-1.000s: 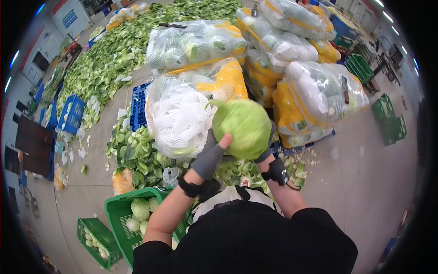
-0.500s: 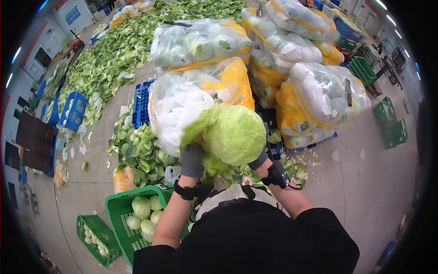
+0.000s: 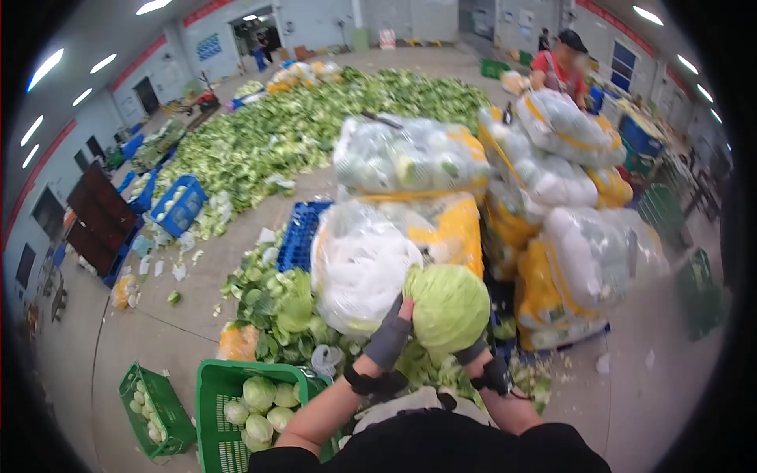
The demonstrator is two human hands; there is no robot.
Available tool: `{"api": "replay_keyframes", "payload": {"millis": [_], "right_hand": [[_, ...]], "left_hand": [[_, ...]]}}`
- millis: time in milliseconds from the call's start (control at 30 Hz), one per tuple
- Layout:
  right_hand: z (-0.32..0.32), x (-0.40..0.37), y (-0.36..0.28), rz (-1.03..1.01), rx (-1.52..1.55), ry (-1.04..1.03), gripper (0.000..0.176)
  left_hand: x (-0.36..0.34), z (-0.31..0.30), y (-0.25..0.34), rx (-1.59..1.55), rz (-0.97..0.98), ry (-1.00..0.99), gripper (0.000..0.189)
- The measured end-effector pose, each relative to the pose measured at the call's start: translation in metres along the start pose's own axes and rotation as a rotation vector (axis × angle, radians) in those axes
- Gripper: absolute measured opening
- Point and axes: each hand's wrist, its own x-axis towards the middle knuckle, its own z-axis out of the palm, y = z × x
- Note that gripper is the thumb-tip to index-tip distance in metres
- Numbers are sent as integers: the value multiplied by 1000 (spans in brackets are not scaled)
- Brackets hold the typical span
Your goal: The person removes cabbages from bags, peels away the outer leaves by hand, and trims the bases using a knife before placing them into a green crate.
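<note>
At chest height before the person, a pale green cabbage (image 3: pixel 449 307) is held up between both hands, in front of the stacked sacks and above the leaf litter on the floor. Left hand (image 3: pixel 388 340), in a grey glove with a black wrist strap (image 3: pixel 371 385), lies pressed against the left flank of the cabbage, fingers laid upward along its surface. Right hand (image 3: pixel 473 351), likewise gloved and strapped, is cupped under the lower right of the head; most of it is hidden behind the cabbage, so the position of its fingers cannot be told, though it bears on the cabbage. Just behind the cabbage stand clear plastic sacks (image 3: pixel 363 264) with yellow panels, filled with netted cabbages and piled several high on a blue pallet (image 3: pixel 303 232). Trimmed outer leaves (image 3: pixel 276 307) lie heaped beside the pallet, to the left of the hands. A green crate (image 3: pixel 236 369) near the person's left elbow contains several trimmed cabbages; a smaller green crate (image 3: pixel 177 426) further left also holds some. A broad spread of loose leaves (image 3: pixel 315 126) covers the concrete floor beyond the sacks, with a blue crate (image 3: pixel 180 206) at its left edge. Another person in a red top (image 3: pixel 560 67) stands behind the far sacks, well apart from the hands.
</note>
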Motion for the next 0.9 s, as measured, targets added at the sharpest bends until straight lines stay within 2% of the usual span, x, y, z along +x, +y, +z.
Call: {"api": "replay_keyframes", "payload": {"millis": [33,100,133,200,233,267,300,333,367,400,433,467,500,533,567,633,733,800,833,900], "right_hand": [[8,-2,-7,18,-42,26,65],[28,-4,-22,132,87,31,65],[44,-11,-26,192,257,-35,66],[36,-6,-13,152,270,-55,67],[26,2,-5,110,272,-77,68],[4,13,13,-101,-209,-170,71],[6,12,15,-91,-212,-167,71],[11,11,17,-42,-62,-290,56],[13,8,21,5,93,-408,43],[-3,8,27,11,97,-398,43],[-30,12,34,-65,-142,-263,47],[-48,6,40,-138,-379,-112,52],[-40,-5,35,-128,-375,-95,53],[-20,-8,27,-51,-142,-124,53],[-1,-12,19,36,76,-132,54],[9,-15,20,83,203,-118,55],[0,-10,38,73,245,-107,56],[-4,-10,47,68,259,-96,57],[-3,-10,52,66,264,-90,58],[1,-12,57,60,275,-85,59]], "left_hand": [[-4,-4,8,-160,-103,35,49],[-1,-14,-7,-162,17,146,46],[0,-14,-7,-157,20,149,46],[-3,-15,-7,199,155,119,44],[-3,-16,-4,200,156,121,44],[-4,-15,2,380,218,82,43],[-8,-13,9,559,271,43,41],[-12,-14,25,578,169,-25,42],[-7,-18,31,449,114,-106,40],[-8,-20,34,620,151,-98,38],[-10,-22,38,791,188,-95,37],[-12,-21,40,778,214,-28,36],[-18,-17,39,758,222,27,35],[-19,-17,41,769,190,29,32],[-19,-22,30,842,276,54,35],[-20,-26,23,836,312,88,37],[-23,-24,12,806,189,169,36],[-24,-30,1,399,72,202,36],[-26,-32,-9,399,67,199,36],[-30,-35,-34,334,104,378,34]]}}
